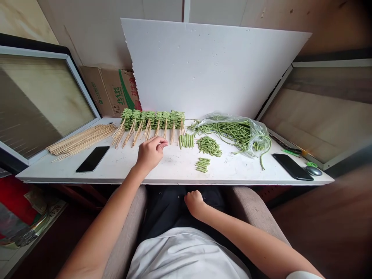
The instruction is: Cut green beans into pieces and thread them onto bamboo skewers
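My left hand (151, 152) is above the white table, its thumb and fingers pinched on the blunt end of a bamboo skewer (173, 142). Several cut green bean pieces (186, 141) sit side by side across that skewer, near its far end. My right hand (194, 202) lies on my lap below the table edge, curled into a fist, with nothing seen in it. Just right of the skewer is a heap of cut bean pieces (208, 146). A small row of pieces (202, 165) lies nearer the table's front edge.
Finished bean skewers (152, 120) are stacked along the back. Loose bamboo skewers (83, 138) and a phone (93, 159) lie at left. To the right are long beans (229, 130) in a clear plastic bag, another phone (292, 166) and scissors (286, 145). A white board (215, 69) stands behind.
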Demonstrator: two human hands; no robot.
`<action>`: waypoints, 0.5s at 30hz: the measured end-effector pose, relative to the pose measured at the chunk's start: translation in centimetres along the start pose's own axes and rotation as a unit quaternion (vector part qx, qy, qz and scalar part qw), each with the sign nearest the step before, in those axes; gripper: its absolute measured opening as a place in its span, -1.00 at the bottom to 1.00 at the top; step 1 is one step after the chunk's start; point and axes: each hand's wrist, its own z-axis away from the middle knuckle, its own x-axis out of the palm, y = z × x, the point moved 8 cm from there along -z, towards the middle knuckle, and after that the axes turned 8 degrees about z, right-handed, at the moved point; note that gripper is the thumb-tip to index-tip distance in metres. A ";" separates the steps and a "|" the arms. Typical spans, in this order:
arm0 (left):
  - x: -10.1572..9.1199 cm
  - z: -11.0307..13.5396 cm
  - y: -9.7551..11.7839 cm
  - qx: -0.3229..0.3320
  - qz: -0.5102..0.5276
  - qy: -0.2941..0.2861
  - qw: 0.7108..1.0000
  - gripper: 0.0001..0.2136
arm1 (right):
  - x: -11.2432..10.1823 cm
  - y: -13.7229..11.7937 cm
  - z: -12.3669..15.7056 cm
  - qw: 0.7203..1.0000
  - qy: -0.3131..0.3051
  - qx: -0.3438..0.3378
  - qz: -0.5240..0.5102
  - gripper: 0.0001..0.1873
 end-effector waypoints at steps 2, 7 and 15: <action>0.0 0.0 0.2 0.002 0.000 -0.002 1.000 -0.88 | 0.4 0.1 -0.2 1.000 -0.007 0.006 -0.001 -0.64; 0.0 0.0 0.3 0.006 -0.004 -0.005 1.000 -0.86 | -1.2 0.1 0.6 1.000 0.018 0.007 -0.015 -0.65; -1.1 -0.4 -0.3 -0.014 -0.010 0.008 1.000 -0.86 | -11.3 3.9 8.7 0.935 0.095 -0.144 -0.309 -0.89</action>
